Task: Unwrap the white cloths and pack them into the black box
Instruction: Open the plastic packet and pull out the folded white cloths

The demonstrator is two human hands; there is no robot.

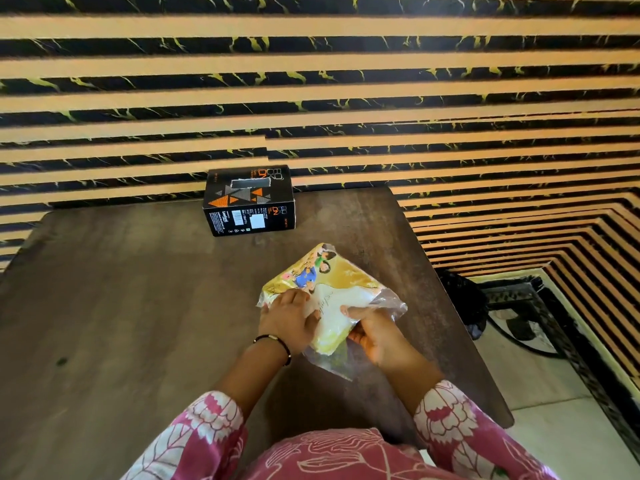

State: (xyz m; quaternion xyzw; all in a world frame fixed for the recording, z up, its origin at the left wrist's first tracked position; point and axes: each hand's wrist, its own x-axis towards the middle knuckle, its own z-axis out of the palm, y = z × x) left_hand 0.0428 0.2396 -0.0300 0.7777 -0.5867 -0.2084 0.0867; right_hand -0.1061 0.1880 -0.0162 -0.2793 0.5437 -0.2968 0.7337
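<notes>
A plastic packet [341, 275] with a yellow printed front lies on the dark table [138, 306], with white cloths [337, 306] showing through its clear lower part. My left hand [287, 315] rests on the packet's left side, fingers curled over its edge. My right hand [372, 332] grips the clear plastic end of the packet at the lower right. The black box [249, 202], with orange triangles and a slot in its top, stands at the table's far edge, well apart from both hands.
A black and tan striped wall rises right behind the table. The table's right edge drops to a pale tiled floor [554, 410] with a patterned rug [519, 323] and a dark bag [464, 299].
</notes>
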